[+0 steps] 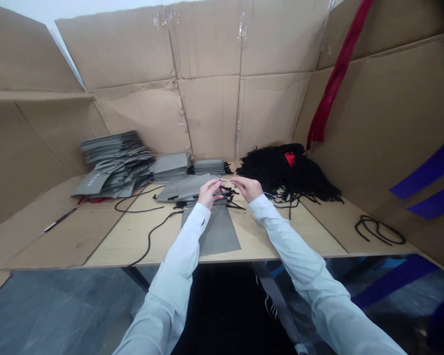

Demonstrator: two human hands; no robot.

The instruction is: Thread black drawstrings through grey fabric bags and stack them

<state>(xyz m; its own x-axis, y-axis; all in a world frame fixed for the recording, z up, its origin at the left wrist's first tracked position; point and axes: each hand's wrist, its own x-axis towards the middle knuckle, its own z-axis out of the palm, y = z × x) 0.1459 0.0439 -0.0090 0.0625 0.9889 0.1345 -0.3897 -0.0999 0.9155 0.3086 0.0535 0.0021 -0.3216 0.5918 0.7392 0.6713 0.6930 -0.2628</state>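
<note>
My left hand [209, 193] is closed on a black cord [227, 193], pinching it near its end. Opposite it, my right hand [248, 188] grips a thin, light-coloured needle-like tool [225, 180], whose tip meets the left fingertips. The tool's other end pokes out behind the right hand. Under both hands lies a flat grey paper bag [220, 236], reaching toward the table's front edge. Just beyond, a small pile of grey bags [181, 187] with knotted black cords lies partly behind my left hand.
A tall leaning stack of grey bags [118, 162] stands at the back left. A heap of black cords [288, 170] fills the back right. Loose cords lie left [150, 236] and far right [379, 230]. A pen [59, 221] lies left. Cardboard walls [210, 108] enclose the table.
</note>
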